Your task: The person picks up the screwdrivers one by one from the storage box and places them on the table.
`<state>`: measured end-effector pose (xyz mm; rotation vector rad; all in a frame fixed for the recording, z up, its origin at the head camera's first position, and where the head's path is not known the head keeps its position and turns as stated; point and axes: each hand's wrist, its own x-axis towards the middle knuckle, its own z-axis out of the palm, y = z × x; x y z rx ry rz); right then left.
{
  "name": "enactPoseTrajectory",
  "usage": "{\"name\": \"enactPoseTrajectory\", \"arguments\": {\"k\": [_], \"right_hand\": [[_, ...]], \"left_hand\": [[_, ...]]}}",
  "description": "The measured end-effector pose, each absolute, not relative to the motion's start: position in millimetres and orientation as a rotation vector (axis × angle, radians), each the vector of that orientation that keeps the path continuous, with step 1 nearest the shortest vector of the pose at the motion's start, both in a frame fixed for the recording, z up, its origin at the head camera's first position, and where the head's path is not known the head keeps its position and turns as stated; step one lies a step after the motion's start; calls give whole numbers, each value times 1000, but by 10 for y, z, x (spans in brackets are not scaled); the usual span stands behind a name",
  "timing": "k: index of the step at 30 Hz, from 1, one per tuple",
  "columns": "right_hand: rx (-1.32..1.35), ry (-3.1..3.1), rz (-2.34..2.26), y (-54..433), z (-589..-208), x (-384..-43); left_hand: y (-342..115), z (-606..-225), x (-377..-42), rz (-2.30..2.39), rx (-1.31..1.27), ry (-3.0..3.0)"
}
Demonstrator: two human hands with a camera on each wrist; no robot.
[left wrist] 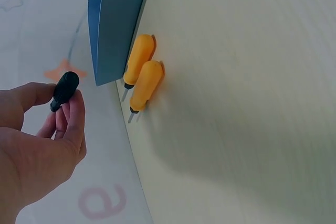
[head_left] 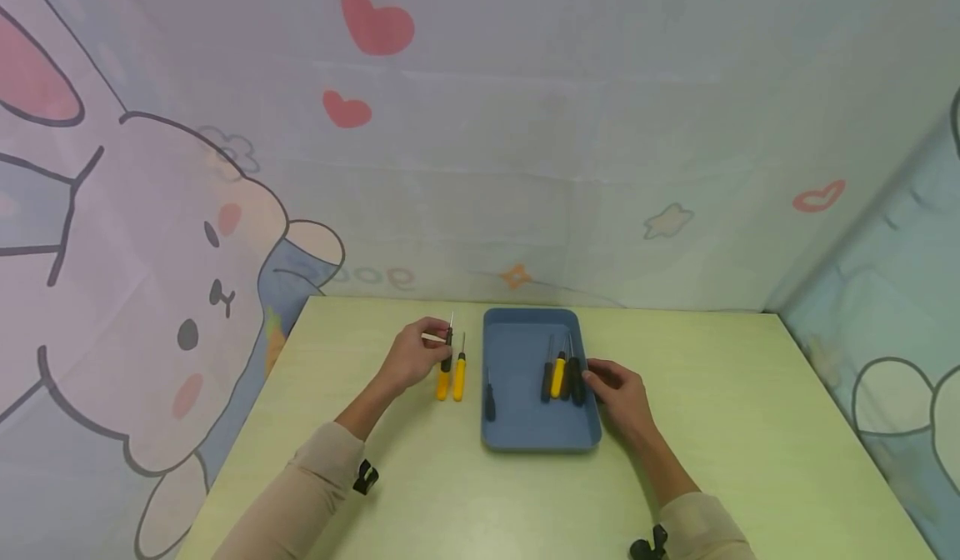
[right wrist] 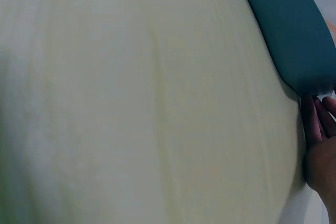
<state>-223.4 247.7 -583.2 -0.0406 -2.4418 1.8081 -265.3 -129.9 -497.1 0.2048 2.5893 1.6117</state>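
Note:
My left hand [head_left: 411,357] pinches a black-handled screwdriver [left wrist: 65,87] between thumb and fingers, its thin shaft pointing away in the head view. Below and beside it, two yellow-handled screwdrivers [head_left: 459,378] lie on the table, left of a blue tray [head_left: 525,437]. At the tray's right side, my right hand [head_left: 624,395] holds the rim; its fingers reach the outer wall in the right wrist view. Inside the tray, several dark screwdrivers [head_left: 577,383] and one yellow-handled screwdriver [head_left: 558,378] lie side by side at the right. A small dark screwdriver [head_left: 490,403] lies along the left wall.
The pale table [head_left: 720,427] extends to both sides of the tray. A cloth backdrop [head_left: 480,168] with printed hearts and a rabbit rises behind its far edge. The tray wall [left wrist: 118,30] stands close to the yellow screwdrivers.

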Motion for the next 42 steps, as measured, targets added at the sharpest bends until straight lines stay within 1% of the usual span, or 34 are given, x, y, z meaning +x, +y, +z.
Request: {"name": "enactPoseTrajectory", "arguments": {"k": [17, 20, 25, 28, 36, 42], "right_hand": [[-52, -2437, 1818, 2484, -5839, -2228], [-58, -2441, 1844, 2474, -5755, -2195], [-44, -2467, 1845, 2415, -5503, -2092], [-43, -2479, 1837, 2391, -5452, -2071], [-62, -2434, 1835, 2460, -5751, -2208], [-59, -2420, 1820, 2480, -5835, -2232]], "left_hand": [[-1426, -5127, -2668, 1582, 128, 2630], [-1434, -5151, -2665, 1571, 109, 2636], [-1447, -5160, -2663, 1567, 103, 2643], [-1461, -5176, -2675, 1562, 90, 2650], [-1478, -5275, -2693, 1506, 67, 2670], [-1469, -5338, -2683, 1471, 73, 2690]]}}
